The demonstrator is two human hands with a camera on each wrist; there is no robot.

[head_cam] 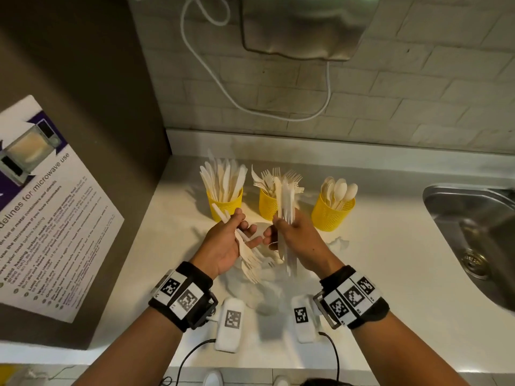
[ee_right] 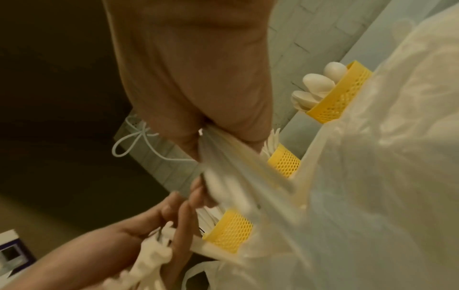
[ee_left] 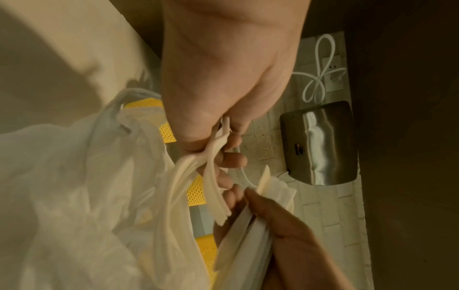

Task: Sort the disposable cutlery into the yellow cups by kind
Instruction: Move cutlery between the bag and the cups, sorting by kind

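Three yellow mesh cups stand in a row on the counter: the left cup [head_cam: 224, 203] holds knives, the middle cup [head_cam: 267, 206] forks, the right cup [head_cam: 333, 213] spoons. My left hand [head_cam: 245, 232] grips a bundle of cream forks [head_cam: 250, 264] with the tines pointing back toward me. Close beside it, my right hand [head_cam: 281, 229] holds a bundle of white cutlery [head_cam: 285, 199] upright in front of the middle cup; its kind is unclear. The left wrist view shows the forks [ee_left: 198, 176] in my left hand's curled fingers [ee_left: 231, 157]. The right wrist view shows the white bundle [ee_right: 236, 168].
A crumpled clear plastic bag [head_cam: 262, 288] lies on the counter under both hands. Two white marker blocks [head_cam: 230, 324] sit near the front edge. A steel sink [head_cam: 473, 232] is at the right, a poster [head_cam: 41, 218] on the left wall, a hand dryer [head_cam: 301, 23] above.
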